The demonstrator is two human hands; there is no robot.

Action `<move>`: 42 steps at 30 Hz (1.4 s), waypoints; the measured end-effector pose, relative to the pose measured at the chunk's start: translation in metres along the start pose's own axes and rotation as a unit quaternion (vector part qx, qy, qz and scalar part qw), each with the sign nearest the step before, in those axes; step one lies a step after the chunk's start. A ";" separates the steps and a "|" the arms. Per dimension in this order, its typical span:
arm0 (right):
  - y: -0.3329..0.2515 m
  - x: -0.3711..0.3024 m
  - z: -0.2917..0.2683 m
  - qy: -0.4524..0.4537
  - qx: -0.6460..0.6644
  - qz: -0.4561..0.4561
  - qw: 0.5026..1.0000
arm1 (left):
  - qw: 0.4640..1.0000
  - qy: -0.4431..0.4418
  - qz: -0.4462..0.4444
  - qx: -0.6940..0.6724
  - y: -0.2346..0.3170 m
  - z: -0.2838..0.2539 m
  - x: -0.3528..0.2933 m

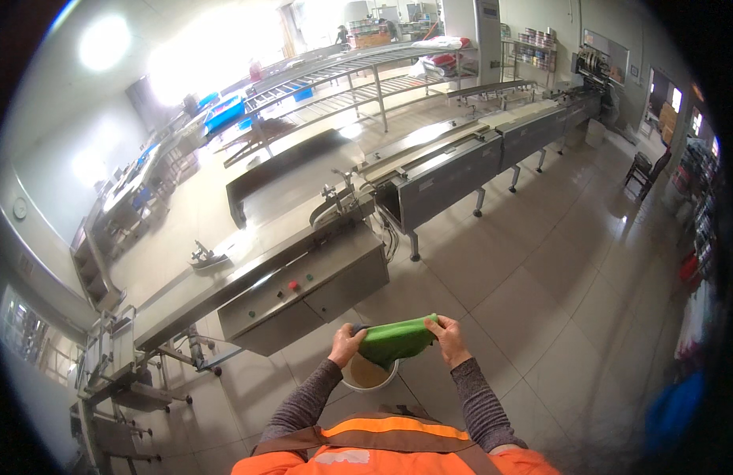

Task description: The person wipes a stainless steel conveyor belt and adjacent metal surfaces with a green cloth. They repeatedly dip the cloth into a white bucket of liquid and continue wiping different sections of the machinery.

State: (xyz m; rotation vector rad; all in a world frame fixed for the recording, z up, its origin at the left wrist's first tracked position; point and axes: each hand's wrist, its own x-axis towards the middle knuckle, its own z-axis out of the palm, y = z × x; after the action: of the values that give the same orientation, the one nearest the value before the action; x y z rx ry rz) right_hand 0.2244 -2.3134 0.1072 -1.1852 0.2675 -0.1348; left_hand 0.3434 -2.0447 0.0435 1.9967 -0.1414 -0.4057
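A green cloth (397, 340) is stretched between my two hands in front of my body. My left hand (347, 346) grips its left end, where a dark patch shows beside the fingers. The right upper corner is pinched in my right hand (449, 339). Beneath the cloth, a white bucket (372, 388) stands on the floor with brownish liquid inside. The cloth hides the far part of the bucket's rim.
A metal conveyor machine (303, 293) with a red button (293, 285) runs ahead of me, continuing as a long conveyor (449, 178) toward the far right. Behind it stands a roller rack (378, 95). A dark chair (647, 172) is at the right.
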 end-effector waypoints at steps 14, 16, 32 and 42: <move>0.016 0.034 0.115 -0.197 -0.010 0.072 0.978 | 0.679 -0.406 0.077 -0.607 -0.028 0.047 0.018; 0.001 0.043 0.092 -0.148 -0.278 0.005 0.949 | 0.695 -0.399 0.058 -0.596 0.000 0.046 0.020; -0.059 0.151 -0.158 -0.215 -0.169 0.064 0.960 | 0.800 -0.351 -0.100 -0.477 0.158 0.215 0.110; -0.091 0.204 -0.157 -0.069 -0.076 0.014 0.995 | 0.813 -0.164 -0.241 -0.504 0.198 0.212 0.118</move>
State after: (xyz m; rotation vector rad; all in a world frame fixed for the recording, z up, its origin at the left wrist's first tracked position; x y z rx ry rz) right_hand 0.3808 -2.5377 0.1091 -1.3353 0.1742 -0.0075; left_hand 0.3962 -2.3457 0.1101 0.8630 0.3272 -0.9244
